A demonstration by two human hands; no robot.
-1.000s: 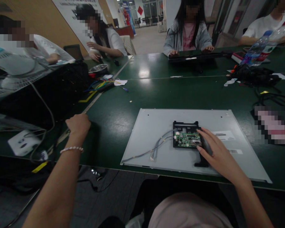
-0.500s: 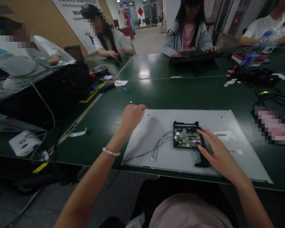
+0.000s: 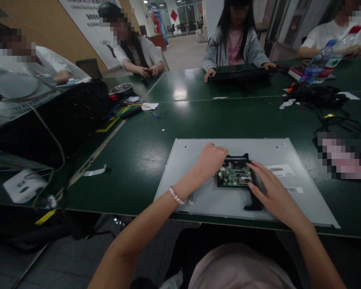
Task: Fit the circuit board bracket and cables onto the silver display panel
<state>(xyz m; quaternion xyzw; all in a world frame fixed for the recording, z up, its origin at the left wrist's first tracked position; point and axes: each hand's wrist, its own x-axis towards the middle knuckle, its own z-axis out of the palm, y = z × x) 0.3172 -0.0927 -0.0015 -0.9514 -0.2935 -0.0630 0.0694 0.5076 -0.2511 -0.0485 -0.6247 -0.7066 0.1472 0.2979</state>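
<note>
A flat grey metal panel (image 3: pixel 174 172) lies on the table in front of me. On it rests a black bracket (image 3: pixel 254 202) with a green circuit board (image 3: pixel 233 177) set inside. My right hand (image 3: pixel 275 196) grips the bracket's right side, thumb and fingertips at the edge of the board. Over the bracket's upper left corner is my left hand (image 3: pixel 209 159), its fingers curled closed. Its fingertips are hidden, so what they hold cannot be made out. My left forearm covers most of the grey cables on the panel.
Across the green table (image 3: pixel 183 116) sit several people; one holds a black flat object (image 3: pixel 243 74). Black cables (image 3: pixel 338 124) and plastic bottles (image 3: pixel 321 60) lie or stand at right. Left are coloured wires (image 3: pixel 123 110), a paper strip (image 3: pixel 95 171) and a white device (image 3: pixel 24 186).
My left hand has moved right, from the panel's far left corner to the bracket's upper left corner. My right hand keeps its hold. The view has shifted slightly.
</note>
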